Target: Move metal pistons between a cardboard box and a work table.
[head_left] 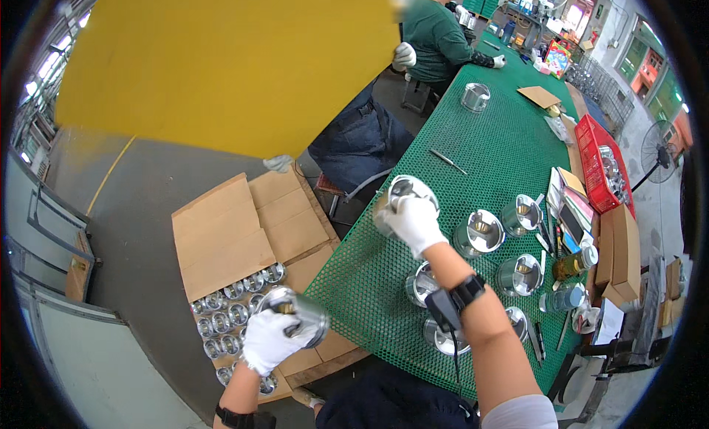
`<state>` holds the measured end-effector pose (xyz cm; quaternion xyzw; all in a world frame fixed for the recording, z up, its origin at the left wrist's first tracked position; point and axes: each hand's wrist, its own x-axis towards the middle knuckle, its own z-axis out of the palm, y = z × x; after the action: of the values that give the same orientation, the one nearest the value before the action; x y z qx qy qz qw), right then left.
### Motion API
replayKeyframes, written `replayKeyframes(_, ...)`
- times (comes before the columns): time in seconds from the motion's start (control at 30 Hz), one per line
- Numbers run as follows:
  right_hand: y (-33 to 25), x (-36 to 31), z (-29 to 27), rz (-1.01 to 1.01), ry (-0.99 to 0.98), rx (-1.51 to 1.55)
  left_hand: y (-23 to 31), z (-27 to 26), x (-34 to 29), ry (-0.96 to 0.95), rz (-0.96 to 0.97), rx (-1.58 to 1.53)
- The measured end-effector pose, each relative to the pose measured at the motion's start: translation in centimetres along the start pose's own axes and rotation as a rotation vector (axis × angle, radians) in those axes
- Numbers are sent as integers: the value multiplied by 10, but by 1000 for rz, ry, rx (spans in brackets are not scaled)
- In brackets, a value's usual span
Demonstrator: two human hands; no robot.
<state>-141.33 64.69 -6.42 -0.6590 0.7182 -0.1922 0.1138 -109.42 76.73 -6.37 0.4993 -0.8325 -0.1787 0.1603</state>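
My left hand (pixel 272 342), in a white glove, is closed around a shiny metal piston (pixel 314 318). It holds that piston above rows of similar pistons (pixel 220 322) standing on cardboard, low on the left. My right hand (pixel 415 224), gloved too, grips another piston (pixel 425 187) by its upper side at the left edge of the green mat (pixel 384 296). Whether this piston touches the mat I cannot tell. Several more pistons (pixel 480 233) stand on the mat to the right of and below my right hand, some partly hidden by my forearm.
A person's gloved hands (pixel 404 56) hold a large yellow sheet (pixel 229 67) across the upper left. Flattened cardboard (pixel 221 237) lies below it. A co-worker in green (pixel 437 38) sits at the far table. A red crate (pixel 602 163), bottles (pixel 576 263) and a pen-like tool (pixel 448 162) are around the mat.
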Motion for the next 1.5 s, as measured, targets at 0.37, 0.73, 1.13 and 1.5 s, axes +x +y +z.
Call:
replayKeyframes(0.37, 53, 50, 18, 34, 72, -498, 60, 81, 113, -122, 280, 140)
replayKeyframes(0.73, -197, -107, 15, -680, -247, 277, 2, 136, 35, 364, 90, -698)
replayKeyframes(1.13, -286, -296, 454, -915, -1189, -47, -275, 273, -417, -150, -1499, -121)
replayKeyframes(1.5, -232, -495, 739, -1623, -913, -569, -424, 357, -549, 26, -1628, -355)
